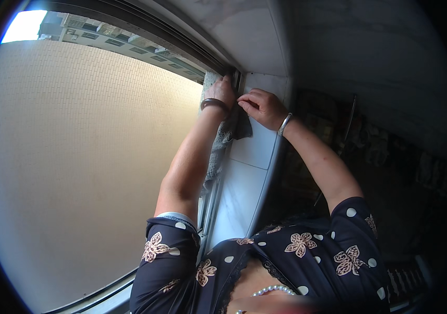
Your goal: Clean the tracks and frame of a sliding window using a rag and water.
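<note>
My left hand (220, 92), with a dark bangle at the wrist, reaches into the far corner of a window frame (208, 59). Its fingers are bunched there around a dark cloth (243, 126), and the fingertips are hidden. The cloth's loose end hangs below that hand, over the edge of the white tiled sill (243, 172). Just right of the cloth is my right hand (264, 108), wearing a silver bangle. Thumb and fingers are drawn close together there; whether anything thin lies between them is not visible.
A rough grey strip (216, 157) runs along the outer side of the window track (209, 204). Outside, a beige tiled wall (90, 157) fills the left. Marble-like tiles (243, 27) line the window recess. Dim, indistinct objects (376, 145) stand in the dark room to the right.
</note>
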Tool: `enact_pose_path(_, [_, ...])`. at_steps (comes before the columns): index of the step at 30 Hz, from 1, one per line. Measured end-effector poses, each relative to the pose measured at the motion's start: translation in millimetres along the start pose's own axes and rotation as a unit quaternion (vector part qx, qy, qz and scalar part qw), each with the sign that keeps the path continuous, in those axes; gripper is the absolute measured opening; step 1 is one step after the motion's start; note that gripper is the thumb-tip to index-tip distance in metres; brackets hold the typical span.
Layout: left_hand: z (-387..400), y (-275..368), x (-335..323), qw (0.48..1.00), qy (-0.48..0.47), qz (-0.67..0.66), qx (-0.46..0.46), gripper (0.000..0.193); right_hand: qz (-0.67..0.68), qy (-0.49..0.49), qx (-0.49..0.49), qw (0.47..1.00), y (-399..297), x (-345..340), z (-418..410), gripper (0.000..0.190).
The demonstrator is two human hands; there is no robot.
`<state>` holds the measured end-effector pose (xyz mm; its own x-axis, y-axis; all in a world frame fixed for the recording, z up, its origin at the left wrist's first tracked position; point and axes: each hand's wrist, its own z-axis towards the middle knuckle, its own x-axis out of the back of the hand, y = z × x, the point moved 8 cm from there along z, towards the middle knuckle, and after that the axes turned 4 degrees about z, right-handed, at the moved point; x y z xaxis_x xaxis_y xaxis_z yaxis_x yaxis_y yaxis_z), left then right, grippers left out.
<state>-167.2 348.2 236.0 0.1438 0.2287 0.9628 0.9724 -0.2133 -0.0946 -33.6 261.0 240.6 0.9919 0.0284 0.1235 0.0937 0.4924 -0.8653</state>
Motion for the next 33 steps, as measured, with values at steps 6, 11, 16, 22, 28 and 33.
enact_pose_path(6, [4, -7, -12, 1.000, -0.001, -0.013, 0.002, 0.045, 0.005, 0.004, -0.009, 1.000, 8, -5, -1, 0.012])
enact_pose_path(11, [-11, -15, -15, 0.998, 0.013, -0.054, 0.020, 0.040, 0.007, 0.009, 0.005, 1.000, 14, -11, -1, 0.012])
enact_pose_path(16, [-62, -33, -40, 0.995, -0.009, -0.090, 0.049, 0.029, -0.010, 0.006, 0.028, 1.000, 19, -3, -1, 0.012])
enact_pose_path(22, [-97, -34, -40, 0.997, 0.012, -0.060, 0.037, 0.030, -0.021, -0.005, 0.008, 1.000, 24, -2, 0, 0.013])
enact_pose_path(28, [-67, -59, -18, 0.969, 0.079, -0.230, 0.046, 0.019, -0.018, -0.032, -0.003, 0.999, 10, -3, 3, 0.014])
enact_pose_path(33, [-50, -36, -4, 0.945, 0.216, -0.244, 0.022, 0.016, -0.026, -0.035, -0.018, 0.999, 6, 7, 4, 0.014])
